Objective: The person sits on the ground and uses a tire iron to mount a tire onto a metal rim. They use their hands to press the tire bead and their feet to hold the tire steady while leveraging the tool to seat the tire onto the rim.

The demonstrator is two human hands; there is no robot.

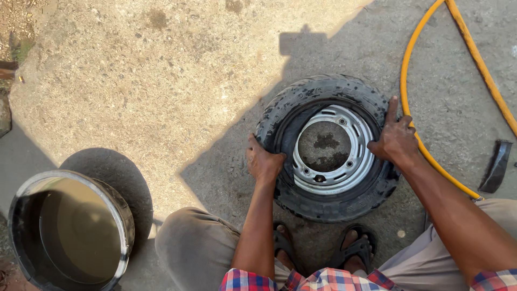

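Observation:
A small black tyre point(323, 207) on a silver metal rim point(360, 161) lies flat on the concrete ground in front of my feet. My left hand point(264, 161) grips the tyre's left sidewall, fingers curled over the inner edge. On the right side, my right hand point(396, 139) presses down on the tyre next to the rim, with the index finger stretched out along the rubber. Both forearms reach down from the bottom of the view.
A round black tub point(121, 207) of murky water stands at the lower left. A yellow hose point(412, 59) curves past the tyre's right side. A dark flat tool point(496, 166) lies at the far right. My sandalled feet point(353, 250) are just below the tyre.

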